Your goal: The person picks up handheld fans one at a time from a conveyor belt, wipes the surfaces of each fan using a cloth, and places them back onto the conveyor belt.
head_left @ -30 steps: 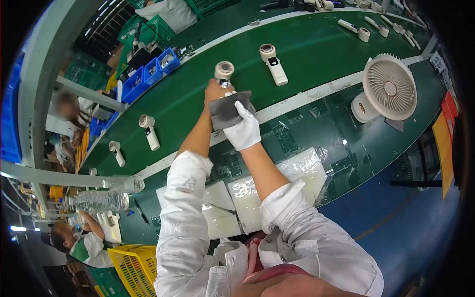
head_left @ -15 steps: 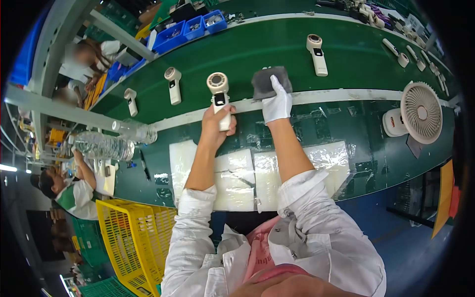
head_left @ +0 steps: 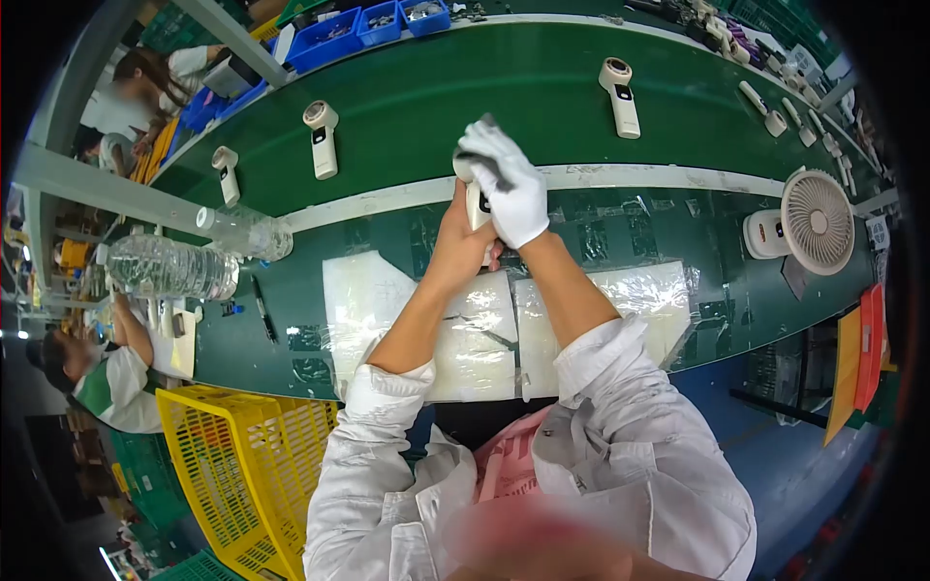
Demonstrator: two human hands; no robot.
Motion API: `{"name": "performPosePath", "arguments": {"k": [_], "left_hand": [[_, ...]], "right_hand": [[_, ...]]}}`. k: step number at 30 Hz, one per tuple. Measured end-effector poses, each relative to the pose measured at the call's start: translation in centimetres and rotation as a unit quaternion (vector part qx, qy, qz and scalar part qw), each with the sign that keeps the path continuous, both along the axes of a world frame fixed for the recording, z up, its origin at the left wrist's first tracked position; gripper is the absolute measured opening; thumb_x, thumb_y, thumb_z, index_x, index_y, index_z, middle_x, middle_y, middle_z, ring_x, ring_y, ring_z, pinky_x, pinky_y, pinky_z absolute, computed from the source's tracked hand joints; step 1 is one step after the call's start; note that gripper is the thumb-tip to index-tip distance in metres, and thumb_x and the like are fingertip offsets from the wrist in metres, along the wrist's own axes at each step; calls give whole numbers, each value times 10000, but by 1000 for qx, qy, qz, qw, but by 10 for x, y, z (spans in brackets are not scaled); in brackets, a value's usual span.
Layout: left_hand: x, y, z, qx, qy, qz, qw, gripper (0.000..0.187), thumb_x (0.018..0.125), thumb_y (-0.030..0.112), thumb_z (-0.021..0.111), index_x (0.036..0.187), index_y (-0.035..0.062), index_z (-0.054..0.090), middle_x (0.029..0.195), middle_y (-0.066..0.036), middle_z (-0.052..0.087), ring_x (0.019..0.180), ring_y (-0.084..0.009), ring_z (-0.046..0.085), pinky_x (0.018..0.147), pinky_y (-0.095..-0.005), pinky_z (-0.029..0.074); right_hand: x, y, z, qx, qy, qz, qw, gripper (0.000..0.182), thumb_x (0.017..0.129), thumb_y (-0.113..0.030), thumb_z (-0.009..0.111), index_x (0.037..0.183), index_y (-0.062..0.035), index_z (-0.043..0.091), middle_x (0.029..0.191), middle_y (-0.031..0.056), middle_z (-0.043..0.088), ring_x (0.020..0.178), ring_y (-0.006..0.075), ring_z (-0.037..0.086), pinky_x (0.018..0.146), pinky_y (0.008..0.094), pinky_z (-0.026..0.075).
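A white handheld fan (head_left: 474, 207) stands tilted up in my left hand (head_left: 459, 242), which is bare and closed around its handle. My right hand (head_left: 515, 196), in a white glove, lies over the fan's head with a dark grey cloth (head_left: 487, 167) under its fingers. Glove and cloth hide most of the round head. Both hands are close together above the white rail (head_left: 639, 177) at the belt's near edge. On the green belt (head_left: 417, 87) lie similar handheld fans: one at the right (head_left: 620, 97), two at the left (head_left: 323, 140).
White padded sheets (head_left: 475, 334) lie under my forearms. A desk fan (head_left: 819, 223) stands at the right. Water bottles (head_left: 174, 269) and a black pen (head_left: 263, 310) are at the left, above a yellow crate (head_left: 242, 465). Blue bins (head_left: 325, 41) sit across the belt. Other people work at the left.
My right hand has brought the cloth left onto the fan's head. My left hand has moved right with the fan. The whole view has shifted slightly.
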State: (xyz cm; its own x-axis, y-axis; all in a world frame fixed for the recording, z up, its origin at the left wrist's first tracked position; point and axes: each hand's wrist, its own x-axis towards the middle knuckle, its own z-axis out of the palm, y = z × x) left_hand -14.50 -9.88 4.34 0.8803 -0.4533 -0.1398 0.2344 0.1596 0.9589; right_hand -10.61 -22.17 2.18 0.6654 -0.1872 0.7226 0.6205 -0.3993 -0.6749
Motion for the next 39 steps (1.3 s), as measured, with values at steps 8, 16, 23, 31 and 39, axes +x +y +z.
{"name": "performPosePath", "arguments": {"k": [8,16,23,31,39], "left_hand": [[12,13,-15,17,10,29,999,463,892,-46,509,1341,35,428,863,-93,602,613,-168,572,483,-321,479],[24,19,-7,-58,13,24,998,874,888,-54,601,1608,212,183,866,-83,571,613,-160,549,479,-298,437],[9,18,5,-184,114,-56,975,350,984,91,572,1289,143,409,923,-106,494,601,-152,493,379,-227,356],[8,20,5,-180,111,-98,972,670,923,24,606,1496,191,301,912,-127,512,515,-137,456,395,-242,353],[13,24,6,-146,82,-108,980,986,838,-35,652,1629,167,100,866,-112,575,526,-143,523,405,-283,376]], "right_hand": [[-30,6,9,181,222,193,938,241,880,-135,719,1071,12,733,980,142,734,800,249,696,735,351,575],[-17,-26,1,557,210,446,668,254,888,-42,575,1109,73,621,1023,200,699,923,317,708,829,427,570],[-1,-46,-11,732,78,313,600,344,1014,-207,522,1294,-6,536,1307,177,591,1263,304,550,1112,489,422],[2,-46,-9,725,92,320,603,315,985,-190,576,1253,-26,563,1271,159,608,1237,306,564,1096,487,431],[6,-45,-16,654,110,311,681,317,1033,-214,490,1282,-23,540,1309,151,610,1233,278,582,1091,446,446]]}}
